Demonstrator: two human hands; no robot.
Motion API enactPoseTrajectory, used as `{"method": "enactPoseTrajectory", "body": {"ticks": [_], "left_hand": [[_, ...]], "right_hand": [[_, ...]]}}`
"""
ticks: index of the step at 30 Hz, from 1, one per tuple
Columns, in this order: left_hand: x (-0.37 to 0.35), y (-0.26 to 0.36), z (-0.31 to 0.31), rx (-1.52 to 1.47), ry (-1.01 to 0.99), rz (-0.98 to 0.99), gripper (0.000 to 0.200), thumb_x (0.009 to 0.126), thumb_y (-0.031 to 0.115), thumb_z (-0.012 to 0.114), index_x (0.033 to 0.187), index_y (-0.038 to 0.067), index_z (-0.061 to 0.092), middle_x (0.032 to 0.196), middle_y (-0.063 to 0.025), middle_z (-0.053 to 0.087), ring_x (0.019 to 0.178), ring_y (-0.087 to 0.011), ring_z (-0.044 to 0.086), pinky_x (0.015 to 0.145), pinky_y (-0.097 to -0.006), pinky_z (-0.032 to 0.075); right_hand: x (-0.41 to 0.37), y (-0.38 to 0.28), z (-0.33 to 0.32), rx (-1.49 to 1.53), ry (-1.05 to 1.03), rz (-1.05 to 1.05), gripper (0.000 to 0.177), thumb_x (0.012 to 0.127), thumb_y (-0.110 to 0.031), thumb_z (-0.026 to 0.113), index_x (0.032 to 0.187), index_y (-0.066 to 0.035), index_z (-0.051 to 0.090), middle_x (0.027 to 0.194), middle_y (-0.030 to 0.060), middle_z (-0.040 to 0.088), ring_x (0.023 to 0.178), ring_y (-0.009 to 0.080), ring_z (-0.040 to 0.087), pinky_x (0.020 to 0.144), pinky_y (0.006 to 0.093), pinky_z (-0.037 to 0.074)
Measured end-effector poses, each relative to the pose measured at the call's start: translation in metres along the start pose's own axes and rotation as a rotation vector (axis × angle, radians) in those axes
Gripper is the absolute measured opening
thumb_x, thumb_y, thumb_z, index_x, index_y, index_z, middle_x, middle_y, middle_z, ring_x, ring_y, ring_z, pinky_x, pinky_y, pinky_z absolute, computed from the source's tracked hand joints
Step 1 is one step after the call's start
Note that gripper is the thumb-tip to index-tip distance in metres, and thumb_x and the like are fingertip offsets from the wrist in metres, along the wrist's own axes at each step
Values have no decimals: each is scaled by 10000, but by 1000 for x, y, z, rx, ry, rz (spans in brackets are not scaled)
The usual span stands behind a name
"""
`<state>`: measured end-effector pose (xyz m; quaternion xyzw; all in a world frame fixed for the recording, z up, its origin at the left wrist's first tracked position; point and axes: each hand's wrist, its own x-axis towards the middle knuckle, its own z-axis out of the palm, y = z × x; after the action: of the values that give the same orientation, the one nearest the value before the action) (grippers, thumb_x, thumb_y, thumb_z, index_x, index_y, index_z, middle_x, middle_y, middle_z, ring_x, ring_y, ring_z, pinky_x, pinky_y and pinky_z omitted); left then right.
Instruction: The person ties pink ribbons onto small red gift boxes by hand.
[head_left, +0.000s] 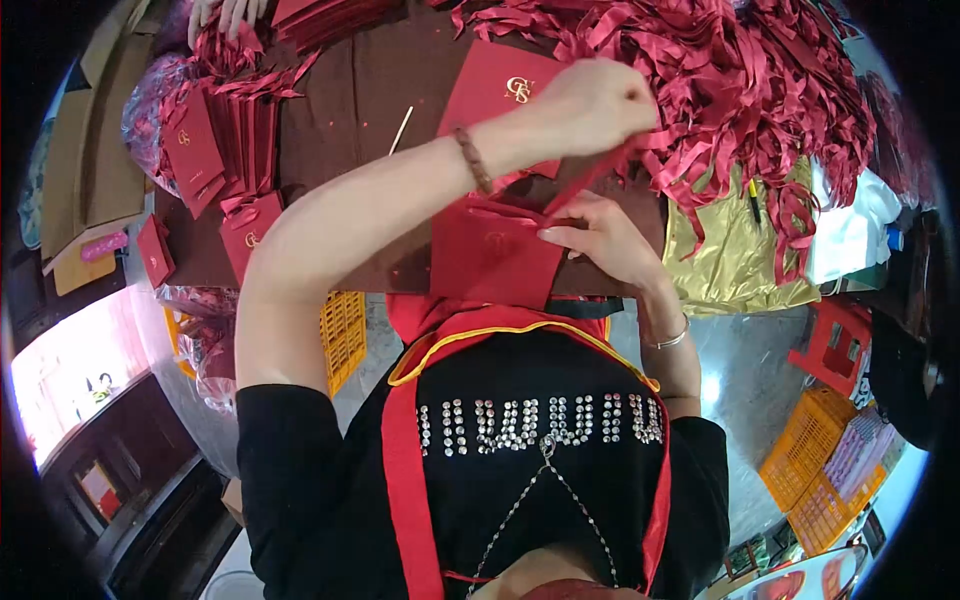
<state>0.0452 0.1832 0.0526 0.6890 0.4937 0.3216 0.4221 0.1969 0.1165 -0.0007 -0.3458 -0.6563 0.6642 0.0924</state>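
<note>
A dark red paper bag with a faint gold logo lies at the table's front edge, close to my body. My right hand pinches the upper right corner of this bag, where a red ribbon crosses it. Above and beyond it, my left hand is closed in a fist, and the ribbon stretches from the bag toward it. My left forearm reaches across another red bag with a gold logo, covering part of it. The ribbon's end inside the fist is hidden.
A big heap of red ribbons fills the far right, partly over gold plastic. Red bags stand in a row at left. Another person's hand shows at the far left. A yellow crate stands below the table.
</note>
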Motion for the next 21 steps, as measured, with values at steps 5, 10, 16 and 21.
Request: {"method": "enactPoseTrajectory", "body": {"ticks": [5, 10, 16, 21], "left_hand": [[-5, 12, 17, -132, -96, -22, 189, 840, 189, 572, 849, 8, 628, 644, -8, 553, 624, -67, 498, 565, -250, 412], [-13, 13, 17, -289, -97, 70, 187, 861, 180, 565, 849, 1, 618, 692, -5, 574, 682, -58, 508, 612, -250, 429], [-25, 1, -16, -182, 16, 111, 259, 924, 209, 527, 1091, 17, 575, 942, -29, 619, 875, -122, 573, 796, -272, 453], [-69, -62, -61, -560, 13, -268, 252, 919, 204, 531, 1122, 56, 556, 964, -31, 619, 815, -96, 551, 747, -238, 433]], "right_hand": [[-1, -8, -6, 53, -18, 247, 194, 823, -153, 666, 926, 9, 638, 832, 24, 588, 744, 66, 537, 575, 223, 440], [2, 6, 1, 146, 43, 112, 204, 810, -154, 681, 923, 11, 640, 839, 50, 635, 795, 91, 559, 676, 253, 461], [-9, 0, -8, -119, 44, -99, 182, 760, -53, 704, 921, 17, 654, 940, 67, 639, 894, 156, 576, 807, 275, 442], [-21, -6, -25, 109, 134, -321, 192, 724, 11, 707, 907, 9, 651, 1034, 75, 593, 973, 169, 549, 834, 288, 433]]}}
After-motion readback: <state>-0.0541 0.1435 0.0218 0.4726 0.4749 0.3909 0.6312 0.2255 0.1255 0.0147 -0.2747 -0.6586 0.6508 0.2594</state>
